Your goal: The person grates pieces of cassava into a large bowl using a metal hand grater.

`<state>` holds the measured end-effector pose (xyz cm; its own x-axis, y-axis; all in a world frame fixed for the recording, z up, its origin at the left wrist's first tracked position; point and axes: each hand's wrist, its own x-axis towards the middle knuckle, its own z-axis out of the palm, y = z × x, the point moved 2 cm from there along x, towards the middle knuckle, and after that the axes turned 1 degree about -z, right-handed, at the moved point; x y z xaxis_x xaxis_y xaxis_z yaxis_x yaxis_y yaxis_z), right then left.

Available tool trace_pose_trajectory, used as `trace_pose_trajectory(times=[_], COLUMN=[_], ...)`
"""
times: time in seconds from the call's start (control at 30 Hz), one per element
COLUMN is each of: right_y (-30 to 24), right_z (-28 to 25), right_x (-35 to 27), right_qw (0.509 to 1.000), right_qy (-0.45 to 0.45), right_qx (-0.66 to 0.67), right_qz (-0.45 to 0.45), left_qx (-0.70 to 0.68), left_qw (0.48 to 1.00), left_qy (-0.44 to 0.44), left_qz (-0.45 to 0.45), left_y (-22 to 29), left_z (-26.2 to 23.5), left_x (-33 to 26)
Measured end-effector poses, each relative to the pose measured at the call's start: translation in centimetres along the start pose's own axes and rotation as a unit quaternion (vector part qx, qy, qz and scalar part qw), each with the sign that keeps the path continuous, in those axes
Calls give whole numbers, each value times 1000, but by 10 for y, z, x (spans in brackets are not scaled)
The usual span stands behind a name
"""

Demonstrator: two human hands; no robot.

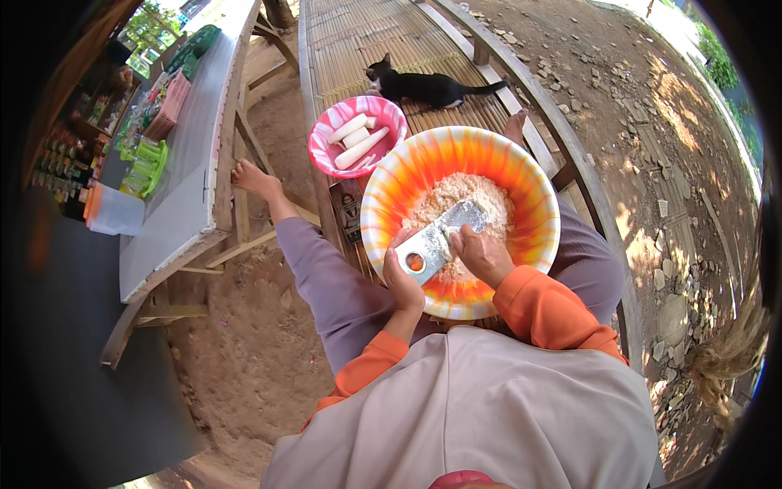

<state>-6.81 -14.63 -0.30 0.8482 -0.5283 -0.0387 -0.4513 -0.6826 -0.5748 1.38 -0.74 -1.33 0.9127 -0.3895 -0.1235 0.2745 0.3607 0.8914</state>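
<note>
Sitting on a slatted bamboo tabletop [366, 41] with a large orange-and-white bowl [391, 196] between the legs, clad in purple-grey trousers [338, 269]. With the left hand [403, 277], gripping a flat metal grater [432, 246] by its handle end, at the near-left rim of the bowl. Slanting the grater from that rim toward the middle of the bowl, with a round hole through the handle and whitish bits smeared along the face. With the right hand [486, 254], reaching over the near-right rim of the bowl and bunching bent fingers against the grater; cannot tell of any piece pinched underneath. Showing, inside the bowl and below the grater, a loose heap of pale gratings [472, 187]. Beyond the bowl and to its left, just beside the rim, showing a smaller pink-and-white basin [324, 130] with peeled, pale root pieces [362, 149] inside. Left of the bowl, showing a dark, flat packet [346, 209]. On the far side of the bowl, showing a black-and-white cat [428, 88] facing left. Well apart to the left of the bowl, showing a grey tabletop [195, 167] with a pink basket [169, 106] and a green rack [148, 167] on top.
</note>
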Motion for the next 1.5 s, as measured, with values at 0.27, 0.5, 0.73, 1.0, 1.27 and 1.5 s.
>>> trace_pose_trajectory(times=[0.27,0.5,0.73,1.0,1.27,1.5], right_y=[31,50,1,55,9,35], right_z=[13,21,-1,21,3,21], right_x=[29,44,13,49,24,42], right_qw=[997,992,1000,990,999,995], right_qy=[60,122,9,137,27,80], right_qx=[-43,-22,-17,-17,-46,-55], right_qz=[13,-14,-2,-1,4,5], left_qx=[-22,18,-20,12,14,-11], left_qw=[1000,1000,1000,1000,1000,1000], left_qy=[15,-10,17,0,11,-1], left_qz=[-3,6,-7,7,1,5], left_y=[-1,5,6,5,6,3], left_z=[3,9,9,9,6,4], left_x=[0,-3,-3,-5,-3,-1])
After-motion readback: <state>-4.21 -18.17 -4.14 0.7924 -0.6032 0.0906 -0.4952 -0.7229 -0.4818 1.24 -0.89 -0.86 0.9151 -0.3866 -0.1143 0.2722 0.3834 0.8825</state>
